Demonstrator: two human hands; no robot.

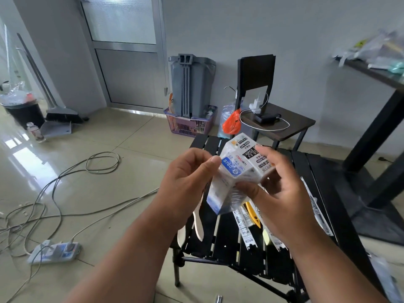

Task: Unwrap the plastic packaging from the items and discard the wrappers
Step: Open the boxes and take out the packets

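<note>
A black slatted table (pixel 225 241) stands on the shiny tiled floor (pixel 113 136), with one chair (pixel 271 119) and one grey bin (pixel 190 88) near the wall. Above the table, the left hand (pixel 185 182) and the right hand (pixel 275 193) both pinch one wrapped white box (pixel 238 171).

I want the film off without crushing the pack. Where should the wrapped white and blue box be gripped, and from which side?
Hold the box by its long flat side faces, as the right hand does from the right. The left hand is best placed to pinch the loose plastic wrap near a corner, probably where the film puckers and lifts most easily.
</note>
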